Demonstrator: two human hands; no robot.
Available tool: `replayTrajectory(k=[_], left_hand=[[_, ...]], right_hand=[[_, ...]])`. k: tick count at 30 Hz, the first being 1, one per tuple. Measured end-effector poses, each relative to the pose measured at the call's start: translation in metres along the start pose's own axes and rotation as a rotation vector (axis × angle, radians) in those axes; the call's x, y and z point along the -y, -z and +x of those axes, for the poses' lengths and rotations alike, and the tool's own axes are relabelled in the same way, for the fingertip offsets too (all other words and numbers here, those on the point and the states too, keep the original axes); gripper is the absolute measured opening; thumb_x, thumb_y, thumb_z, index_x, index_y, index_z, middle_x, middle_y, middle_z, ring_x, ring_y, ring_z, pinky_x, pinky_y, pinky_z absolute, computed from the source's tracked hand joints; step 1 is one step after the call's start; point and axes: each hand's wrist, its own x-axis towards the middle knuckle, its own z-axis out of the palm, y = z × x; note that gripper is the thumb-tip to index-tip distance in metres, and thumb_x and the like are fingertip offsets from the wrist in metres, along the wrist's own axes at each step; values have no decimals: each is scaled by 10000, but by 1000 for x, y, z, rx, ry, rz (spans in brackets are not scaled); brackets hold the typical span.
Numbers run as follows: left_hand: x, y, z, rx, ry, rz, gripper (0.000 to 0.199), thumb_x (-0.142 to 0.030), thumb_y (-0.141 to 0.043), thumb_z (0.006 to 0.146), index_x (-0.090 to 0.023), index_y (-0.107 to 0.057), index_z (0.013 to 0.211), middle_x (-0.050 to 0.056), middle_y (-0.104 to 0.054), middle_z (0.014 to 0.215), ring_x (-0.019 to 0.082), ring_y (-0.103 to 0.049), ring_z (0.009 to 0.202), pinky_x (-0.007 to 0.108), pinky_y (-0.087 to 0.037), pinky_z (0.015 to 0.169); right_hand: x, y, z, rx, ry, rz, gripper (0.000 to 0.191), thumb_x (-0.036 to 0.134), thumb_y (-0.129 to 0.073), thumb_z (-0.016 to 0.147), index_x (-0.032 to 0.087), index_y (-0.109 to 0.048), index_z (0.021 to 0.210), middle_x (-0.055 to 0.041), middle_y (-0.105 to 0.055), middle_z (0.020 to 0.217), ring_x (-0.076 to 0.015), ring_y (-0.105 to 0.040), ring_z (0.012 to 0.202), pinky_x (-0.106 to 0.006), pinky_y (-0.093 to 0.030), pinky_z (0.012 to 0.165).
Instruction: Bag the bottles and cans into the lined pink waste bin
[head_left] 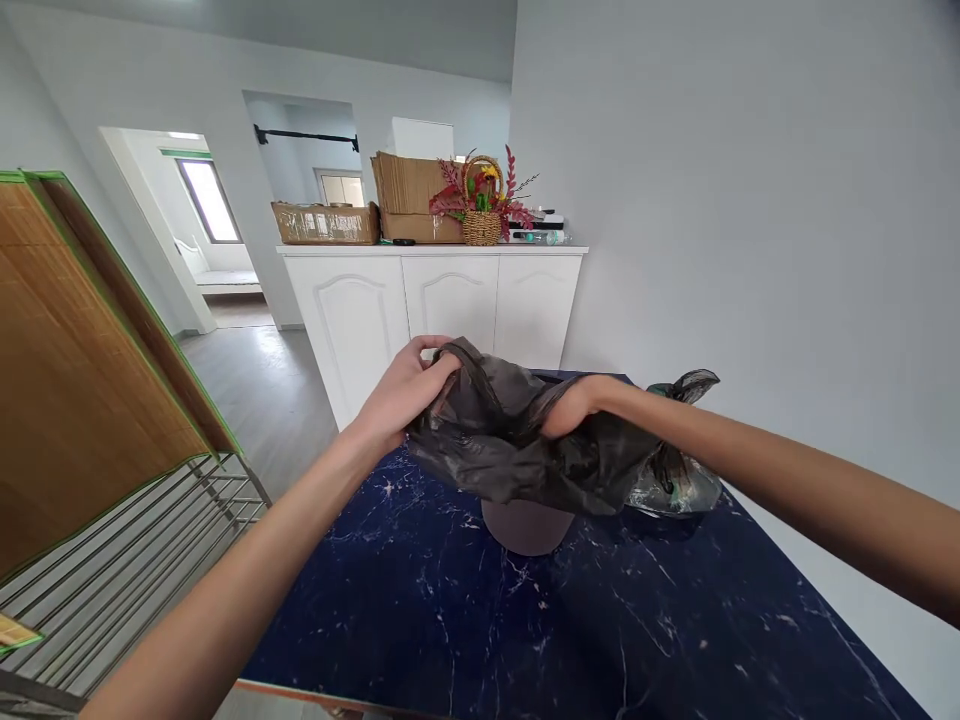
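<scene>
A black plastic bag (pixel 495 465) is draped over the top of a greyish bin (pixel 529 527) that stands on the dark blue marbled table (pixel 465 620). My left hand (pixel 416 378) grips the bag's rim at its left side, thumb and fingers pressed on the film. My right hand (pixel 574 405) reaches down into the bag's opening; its fingers are hidden by the plastic. Just right of the bin lies a knotted, partly see-through bag (pixel 679 490) with its tied end sticking up.
Behind the table, a white cabinet (pixel 454 290) carries cardboard boxes (pixel 326 222), a woven basket of flowers (pixel 481 228) and a plastic bottle (pixel 553 238). At left stands a metal rack (pixel 157 540) with a brown mat (pixel 90 370). A white wall borders the right side.
</scene>
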Motion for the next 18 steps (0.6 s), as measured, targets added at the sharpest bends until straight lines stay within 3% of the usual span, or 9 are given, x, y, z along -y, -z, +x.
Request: replayTrajectory(k=[3,5,9,12,15,18], left_hand=[[10,7,13,-53,-10,51,459,-358,-776,850,-235,-652,1274,11,-690,706,158,-601,526,294,-417,495],[17,9,25,-73,-13,57,450,-371,-789,830,-240,-678,1246,29,-740,788,178,-667,602,296,-474,540],[32,11,49,-30,20,55,417,-431,-809,811,-199,-732,1149,80,-783,890,214,-729,730,303,-541,607],[43,13,64,134,51,39,367,-476,-840,802,-187,-784,1020,133,-810,989,246,-763,832,331,-595,695],[57,12,78,230,59,33,378,-547,-821,840,-201,-807,993,148,-817,1052,261,-770,916,356,-620,778],[76,8,94,186,74,89,387,-582,-738,929,-199,-792,951,117,-802,918,234,-756,851,344,-612,748]], right_hand=[[-5,27,-28,205,-30,151,234,406,-724,972,250,-838,1103,-50,-830,1110,-232,-798,1011,-356,-674,913],[-10,42,-44,233,-38,375,329,477,-673,1008,237,-813,1184,-64,-811,1221,-235,-776,1144,-379,-641,1030],[-32,54,-63,6,-37,756,411,436,-792,950,197,-755,1282,-112,-761,1354,-257,-747,1231,-447,-571,1162],[-58,54,-64,-200,-71,876,332,377,-755,985,181,-753,1253,-128,-735,1407,-260,-727,1275,-447,-529,1213],[-82,50,-58,-315,-104,880,299,384,-657,1037,183,-736,1244,-141,-688,1481,-265,-671,1365,-437,-502,1234],[-98,41,-52,-334,-224,703,389,491,-529,1079,214,-703,1288,-130,-674,1504,-255,-655,1386,-430,-533,1193]])
